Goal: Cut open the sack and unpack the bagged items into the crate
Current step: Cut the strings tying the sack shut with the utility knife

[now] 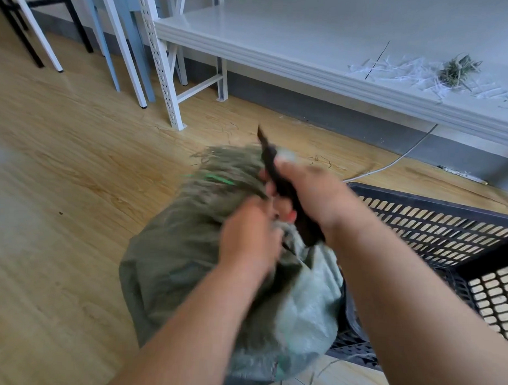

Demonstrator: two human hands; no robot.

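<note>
Centrally, one green sack stands on the floor, left of one black crate. Left hand grips its gathered top; right hand clasps one dark knife just above.

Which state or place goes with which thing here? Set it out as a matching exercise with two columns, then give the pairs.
Things:
1. sack
2. knife
3. crate
4. shredded paper

Places or states:
A. black, beside the sack, on the person's right
B. lying on the white shelf
C. gripped in the right hand, blade pointing up and away
D. on the wooden floor, its top held by the left hand

Pairs: 1-D, 2-C, 3-A, 4-B
</note>
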